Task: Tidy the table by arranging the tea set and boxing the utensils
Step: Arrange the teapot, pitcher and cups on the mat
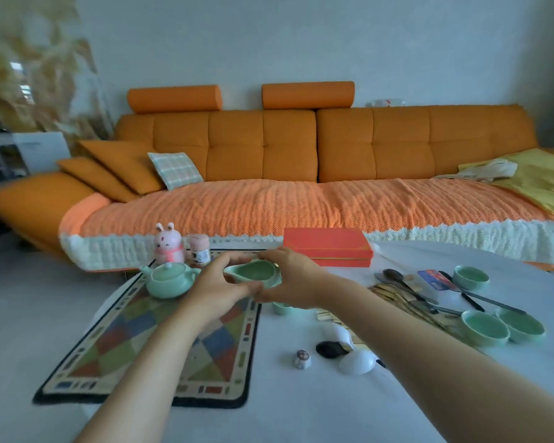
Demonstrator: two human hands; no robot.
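"How were the fingers (232, 259) set?"

"Curled, both sets. The left hand (215, 284) pinched the green pitcher (253, 272) at its left end, and the right hand (293, 279) cupped its right side. It hung at the far right edge of the patterned mat (135, 343), just right of the teapot (170, 279). I couldn't tell whether its base touched."

"What would the step need?"

"I'd say it should be kept level and set down beside the teapot without clinking it, with neither hand letting go until the base sat flat. One small cup (280, 308) stood under the right wrist, so that forearm should lift clear, not drag."

"And the rest?"

"The other cups (485, 327) sat well apart to the right on the tabletop (301, 410), behind the heap of utensils (406, 298). The red box (327, 247) lay at the far side."
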